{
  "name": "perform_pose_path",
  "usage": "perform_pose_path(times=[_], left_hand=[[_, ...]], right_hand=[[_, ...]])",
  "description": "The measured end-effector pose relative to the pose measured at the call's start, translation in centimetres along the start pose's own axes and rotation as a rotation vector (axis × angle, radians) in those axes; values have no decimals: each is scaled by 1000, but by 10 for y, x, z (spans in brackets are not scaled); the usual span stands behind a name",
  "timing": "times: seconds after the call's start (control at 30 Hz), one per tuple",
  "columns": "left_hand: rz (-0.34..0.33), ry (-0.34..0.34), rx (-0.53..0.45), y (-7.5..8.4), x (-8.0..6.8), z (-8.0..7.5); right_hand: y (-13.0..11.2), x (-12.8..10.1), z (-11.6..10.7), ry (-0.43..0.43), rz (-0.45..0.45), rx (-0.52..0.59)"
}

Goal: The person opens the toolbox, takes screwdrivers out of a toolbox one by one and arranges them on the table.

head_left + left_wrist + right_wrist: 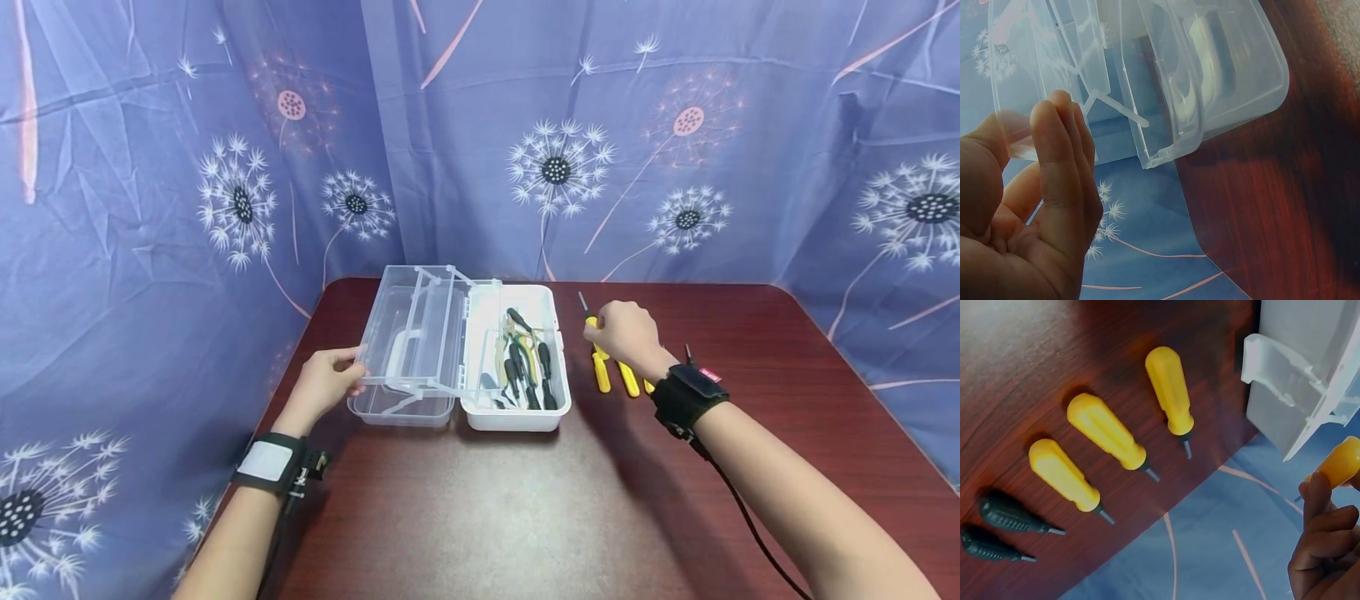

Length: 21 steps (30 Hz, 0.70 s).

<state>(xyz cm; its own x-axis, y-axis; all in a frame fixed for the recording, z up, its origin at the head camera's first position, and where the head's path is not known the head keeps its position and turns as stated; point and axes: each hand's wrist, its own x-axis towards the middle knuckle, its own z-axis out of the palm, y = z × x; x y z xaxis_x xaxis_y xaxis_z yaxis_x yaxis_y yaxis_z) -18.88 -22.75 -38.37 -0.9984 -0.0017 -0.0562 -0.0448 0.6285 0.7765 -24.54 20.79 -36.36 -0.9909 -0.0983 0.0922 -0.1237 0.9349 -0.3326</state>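
My left hand (324, 382) pinches the edge of a clear plastic tray (408, 333), thumb on one side and fingers on the other. Folding arms join the tray to a white toolbox (516, 422), whose clear lid (420, 412) lies opened to the left. Inside the box are several black-handled screwdrivers (545, 360) and pliers (522, 342), partly behind the tray. Right of the box, my right hand (626, 335) holds a yellow screwdriver (1342, 461) above the table, its tip pointing away from me in the head view.
Three yellow screwdrivers (1107, 431) and two black screwdrivers (1010, 511) lie in a row on the dark red table (750, 483). A white latch (1279, 365) projects from the toolbox's side. Blue flowered cloth (465, 167) hangs behind and beside the table.
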Motion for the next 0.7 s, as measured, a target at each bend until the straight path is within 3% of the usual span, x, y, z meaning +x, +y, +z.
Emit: perform_pose_path(times=[0.7], left_hand=[[-3,-2,5,-1,1,0]], right_hand=[[36,-9,-15,-8,43,2]])
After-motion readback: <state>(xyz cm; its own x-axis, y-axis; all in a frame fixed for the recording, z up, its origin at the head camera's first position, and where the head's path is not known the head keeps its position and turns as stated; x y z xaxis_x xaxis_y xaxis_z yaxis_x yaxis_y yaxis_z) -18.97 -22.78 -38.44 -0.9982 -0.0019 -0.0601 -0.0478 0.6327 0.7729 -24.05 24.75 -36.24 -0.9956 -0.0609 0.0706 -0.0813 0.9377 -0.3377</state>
